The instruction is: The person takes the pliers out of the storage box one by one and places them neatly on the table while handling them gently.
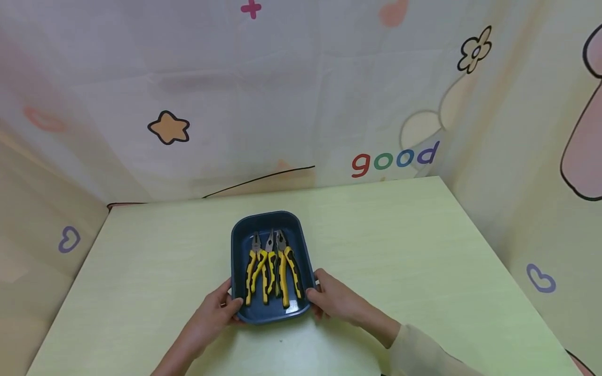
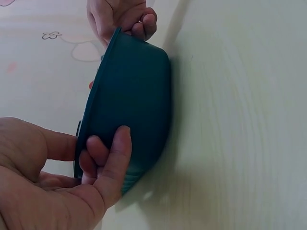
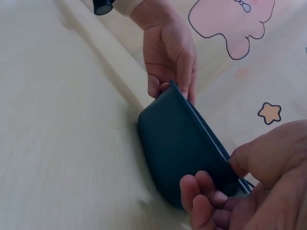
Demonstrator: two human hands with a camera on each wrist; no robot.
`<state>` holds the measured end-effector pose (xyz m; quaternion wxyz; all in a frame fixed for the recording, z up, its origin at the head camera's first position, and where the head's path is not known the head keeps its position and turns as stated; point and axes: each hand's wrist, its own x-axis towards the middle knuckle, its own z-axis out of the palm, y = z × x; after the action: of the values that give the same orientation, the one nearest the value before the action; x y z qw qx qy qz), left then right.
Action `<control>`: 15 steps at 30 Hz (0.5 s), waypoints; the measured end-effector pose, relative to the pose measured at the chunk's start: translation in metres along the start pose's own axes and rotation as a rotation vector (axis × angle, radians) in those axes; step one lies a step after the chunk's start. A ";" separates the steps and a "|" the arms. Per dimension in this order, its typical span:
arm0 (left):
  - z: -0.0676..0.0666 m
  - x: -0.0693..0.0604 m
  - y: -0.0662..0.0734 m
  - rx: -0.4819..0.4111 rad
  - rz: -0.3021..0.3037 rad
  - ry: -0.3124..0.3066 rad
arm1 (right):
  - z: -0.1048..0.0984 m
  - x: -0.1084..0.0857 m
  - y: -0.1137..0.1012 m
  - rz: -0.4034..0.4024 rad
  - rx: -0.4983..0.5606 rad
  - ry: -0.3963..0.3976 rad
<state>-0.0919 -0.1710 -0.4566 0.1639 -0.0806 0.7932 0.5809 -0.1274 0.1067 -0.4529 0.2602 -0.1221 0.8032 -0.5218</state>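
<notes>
A dark blue tray point(image 1: 265, 315) holds several pliers with yellow and black handles, lying side by side with their metal jaws toward the far end. My left hand point(image 1: 213, 313) grips the tray's near left corner, thumb over the rim and fingers against the outer wall, as the left wrist view shows of the hand point(image 2: 72, 177) too. My right hand point(image 1: 334, 297) pinches the right rim near the front; in the right wrist view this hand point(image 3: 259, 187) has its thumb on the rim and curled fingers at the outer wall. The pliers are hidden in both wrist views.
The pale green tabletop point(image 1: 395, 250) extends around the tray on all sides. Behind the table and along both sides hangs a printed curtain point(image 1: 273, 130) with a star, flowers, hearts and the word "good".
</notes>
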 end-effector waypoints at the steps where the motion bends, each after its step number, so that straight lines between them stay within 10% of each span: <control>1: 0.001 0.000 0.000 -0.002 0.001 -0.004 | 0.000 -0.001 0.000 0.005 -0.002 0.001; 15: 0.011 -0.004 0.004 0.005 -0.017 -0.055 | -0.007 -0.017 0.006 0.009 -0.008 -0.007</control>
<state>-0.0874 -0.1592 -0.4551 0.1906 -0.0708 0.7892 0.5795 -0.1166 0.1227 -0.4512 0.2650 -0.1213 0.8049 -0.5170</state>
